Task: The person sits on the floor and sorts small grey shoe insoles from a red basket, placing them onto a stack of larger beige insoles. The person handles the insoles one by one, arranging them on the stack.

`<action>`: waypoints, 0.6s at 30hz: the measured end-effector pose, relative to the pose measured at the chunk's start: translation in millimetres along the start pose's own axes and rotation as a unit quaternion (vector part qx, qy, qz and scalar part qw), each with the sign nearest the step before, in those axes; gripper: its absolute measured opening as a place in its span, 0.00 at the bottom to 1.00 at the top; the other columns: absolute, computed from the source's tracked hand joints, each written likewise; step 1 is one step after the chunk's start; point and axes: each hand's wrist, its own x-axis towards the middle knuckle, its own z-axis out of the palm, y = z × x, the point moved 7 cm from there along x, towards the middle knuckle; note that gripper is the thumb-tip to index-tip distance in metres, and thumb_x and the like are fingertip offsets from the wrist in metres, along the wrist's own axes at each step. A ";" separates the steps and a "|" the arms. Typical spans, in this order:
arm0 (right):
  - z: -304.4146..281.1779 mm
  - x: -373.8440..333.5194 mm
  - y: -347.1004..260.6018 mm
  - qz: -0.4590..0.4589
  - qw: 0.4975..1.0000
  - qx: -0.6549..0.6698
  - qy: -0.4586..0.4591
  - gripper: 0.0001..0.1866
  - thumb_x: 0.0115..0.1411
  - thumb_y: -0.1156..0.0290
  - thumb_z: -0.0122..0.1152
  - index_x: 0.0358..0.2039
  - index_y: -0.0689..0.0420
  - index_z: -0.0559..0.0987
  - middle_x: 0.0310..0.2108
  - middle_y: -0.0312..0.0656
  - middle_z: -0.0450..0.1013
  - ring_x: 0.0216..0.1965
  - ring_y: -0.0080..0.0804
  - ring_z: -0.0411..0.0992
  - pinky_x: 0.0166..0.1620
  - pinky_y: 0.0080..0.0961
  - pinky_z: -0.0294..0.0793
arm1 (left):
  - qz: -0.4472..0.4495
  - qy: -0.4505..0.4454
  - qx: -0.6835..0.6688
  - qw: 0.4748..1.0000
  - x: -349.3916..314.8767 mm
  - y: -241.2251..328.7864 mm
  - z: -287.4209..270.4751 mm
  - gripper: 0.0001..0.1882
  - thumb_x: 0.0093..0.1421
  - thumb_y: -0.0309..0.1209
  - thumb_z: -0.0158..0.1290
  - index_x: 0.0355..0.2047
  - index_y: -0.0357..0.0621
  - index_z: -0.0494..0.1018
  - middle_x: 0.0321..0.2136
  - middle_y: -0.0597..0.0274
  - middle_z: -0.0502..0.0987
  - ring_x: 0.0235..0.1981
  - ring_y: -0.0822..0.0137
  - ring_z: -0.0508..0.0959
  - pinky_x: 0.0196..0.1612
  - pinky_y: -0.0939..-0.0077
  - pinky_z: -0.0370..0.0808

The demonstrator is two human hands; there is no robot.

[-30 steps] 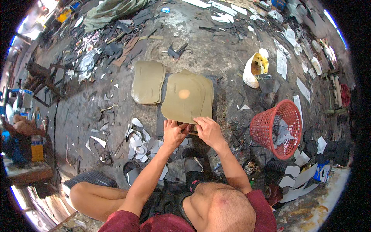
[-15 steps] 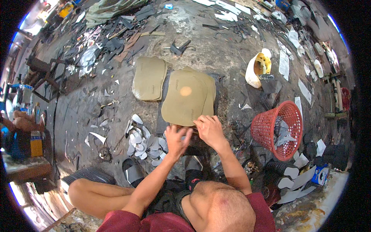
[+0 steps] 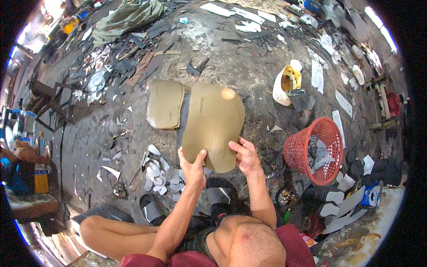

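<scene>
Both my hands hold smooth olive-tan sheets (image 3: 213, 118) with rounded, wavy outlines and small dark printing. At least two seem to overlap, since a curved edge runs down their lower half. My left hand (image 3: 194, 171) pinches the lower left edge, thumb on top. On the lower right edge, my right hand (image 3: 247, 158) grips with its thumb on top and fingers beneath. Just left of them lies a stack of similar olive-tan sheets (image 3: 165, 103). Nearer to me, left of my left hand, is a pile of pale grey sole-shaped pieces (image 3: 161, 172).
A red plastic basket (image 3: 291, 149) with grey scraps stands tilted at the right. Beyond it lies a cut white container (image 3: 280, 86), yellow inside. Dark scraps (image 3: 195, 67) litter the far floor. A metal frame (image 3: 53, 104) stands at the left, sandals (image 3: 152, 207) near my feet.
The held sheets have come nearer to me and turned, their lower end now between my hands. My left hand, blurred and apart before, has closed on their left edge. My right hand has moved slightly nearer.
</scene>
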 end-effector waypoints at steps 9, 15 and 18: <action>31.8 -25.1 -0.9 -0.017 0.995 0.049 -0.080 0.32 0.61 0.82 0.63 0.66 0.61 0.67 0.56 0.45 0.76 0.50 0.33 0.79 0.50 0.29 0.82 | -0.162 -0.014 -0.120 0.979 -0.5 -16.2 -15.0 0.30 0.61 0.17 0.60 0.62 0.46 0.66 0.58 0.62 0.75 0.58 0.62 0.76 0.60 0.67 0.76; 49.9 -85.9 -97.2 -0.324 0.789 -0.492 0.177 0.58 0.48 0.78 0.78 0.76 0.48 0.54 0.74 0.58 0.52 0.71 0.55 0.60 0.66 0.48 0.69 | 0.075 -0.207 0.329 0.918 -6.7 71.2 5.1 0.24 0.59 0.17 0.61 0.55 0.40 0.70 0.51 0.62 0.77 0.52 0.69 0.77 0.58 0.69 0.74; 93.2 -108.0 -103.6 -0.339 0.498 -0.798 -0.012 0.46 0.45 0.67 0.81 0.66 0.44 0.72 0.74 0.55 0.54 0.73 0.59 0.55 0.69 0.52 0.64 | -0.010 -0.510 0.355 0.783 -39.5 82.1 17.6 0.20 0.60 0.18 0.61 0.54 0.37 0.76 0.48 0.63 0.81 0.50 0.70 0.79 0.56 0.72 0.76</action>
